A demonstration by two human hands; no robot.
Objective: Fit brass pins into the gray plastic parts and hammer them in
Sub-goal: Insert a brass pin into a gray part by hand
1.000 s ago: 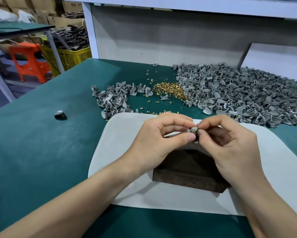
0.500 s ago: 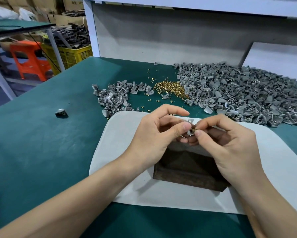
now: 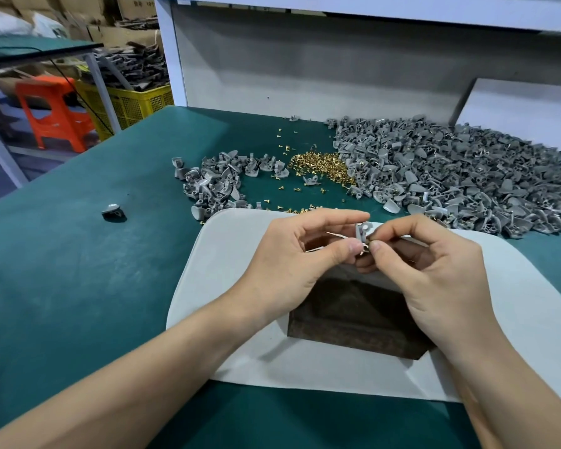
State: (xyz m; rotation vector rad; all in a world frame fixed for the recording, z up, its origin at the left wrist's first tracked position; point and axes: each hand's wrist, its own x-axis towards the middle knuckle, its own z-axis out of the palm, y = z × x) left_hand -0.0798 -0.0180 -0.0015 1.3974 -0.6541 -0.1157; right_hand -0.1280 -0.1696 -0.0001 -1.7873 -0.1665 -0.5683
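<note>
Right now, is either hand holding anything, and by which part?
Left hand pinches a gray part between thumb and forefinger. Right hand pinches at its lower right edge; whether on a pin cannot be told.

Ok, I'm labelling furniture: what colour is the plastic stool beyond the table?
Orange; the stool shows in the head view, far left.

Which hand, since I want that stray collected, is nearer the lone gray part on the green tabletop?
Left. The left hand is right of the lone gray part, over the white mat; the right hand is farther right, beyond the left hand.
</note>
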